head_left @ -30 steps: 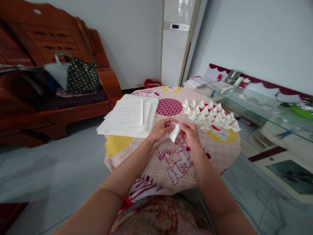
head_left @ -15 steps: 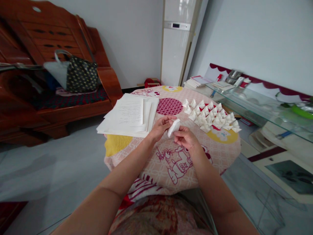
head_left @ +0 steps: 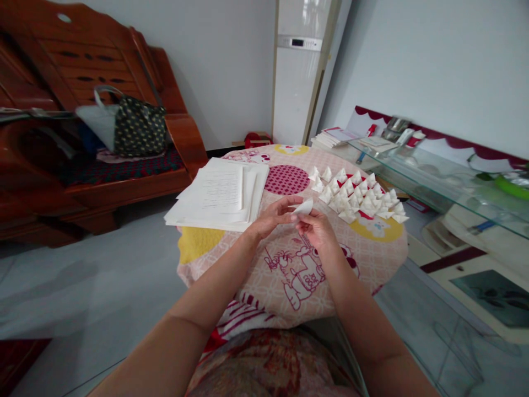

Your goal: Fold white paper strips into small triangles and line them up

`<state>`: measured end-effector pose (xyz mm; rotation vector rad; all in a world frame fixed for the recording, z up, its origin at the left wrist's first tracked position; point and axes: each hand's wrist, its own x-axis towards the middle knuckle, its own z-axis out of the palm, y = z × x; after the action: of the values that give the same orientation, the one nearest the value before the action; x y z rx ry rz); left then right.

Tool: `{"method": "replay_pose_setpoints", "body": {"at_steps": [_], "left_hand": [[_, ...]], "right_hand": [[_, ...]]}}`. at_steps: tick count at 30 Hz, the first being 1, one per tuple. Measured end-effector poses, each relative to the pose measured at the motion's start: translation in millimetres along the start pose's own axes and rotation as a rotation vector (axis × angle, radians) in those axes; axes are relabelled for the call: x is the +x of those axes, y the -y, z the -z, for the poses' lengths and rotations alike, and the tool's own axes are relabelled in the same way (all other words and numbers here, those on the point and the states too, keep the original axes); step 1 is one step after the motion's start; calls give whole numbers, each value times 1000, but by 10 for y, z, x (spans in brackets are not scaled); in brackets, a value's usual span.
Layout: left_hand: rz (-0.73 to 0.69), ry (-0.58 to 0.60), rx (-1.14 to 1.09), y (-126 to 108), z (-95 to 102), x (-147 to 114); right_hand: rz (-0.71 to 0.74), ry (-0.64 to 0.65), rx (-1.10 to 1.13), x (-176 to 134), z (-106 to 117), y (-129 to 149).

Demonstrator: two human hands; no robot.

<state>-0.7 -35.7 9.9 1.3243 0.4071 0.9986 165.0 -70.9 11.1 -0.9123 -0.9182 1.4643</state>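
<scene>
A small folded piece of white paper [head_left: 304,207] is held up between both hands above the round table. My left hand [head_left: 276,216] has its fingers closed on the paper's left side. From the right, my right hand [head_left: 317,227] pinches its lower edge, and the fingertips of both hands meet there. Several folded white paper boats [head_left: 351,193] stand in rows on the table to the right of my hands. Left of my hands lies a stack of paper sheets [head_left: 210,193], the top one carrying lines of writing.
A pink patterned cloth [head_left: 256,275] covers the round table. On the right runs a glass-topped cabinet [head_left: 454,187] with books [head_left: 334,137] and small items. At the left, a wooden bench [head_left: 182,143] holds a dark patterned bag [head_left: 140,125]. A tall white appliance [head_left: 294,88] stands behind.
The folded paper has turned from tilted upward to lying flatter, and has shifted slightly right. My left hand has followed it, and my fingertips have come together.
</scene>
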Motion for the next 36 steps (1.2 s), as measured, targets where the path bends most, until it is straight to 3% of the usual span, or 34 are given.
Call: {"method": "replay_pose_setpoints", "body": {"at_steps": [14, 20, 36], "left_hand": [[-14, 27, 17, -11, 9, -15], [-23, -21, 81, 10, 30, -15], [63, -31, 44, 85, 58, 2]], "right_hand": [[-27, 67, 19, 25, 66, -45], [-35, 90, 30, 17, 74, -55], [23, 144, 125, 36, 85, -58]]}}
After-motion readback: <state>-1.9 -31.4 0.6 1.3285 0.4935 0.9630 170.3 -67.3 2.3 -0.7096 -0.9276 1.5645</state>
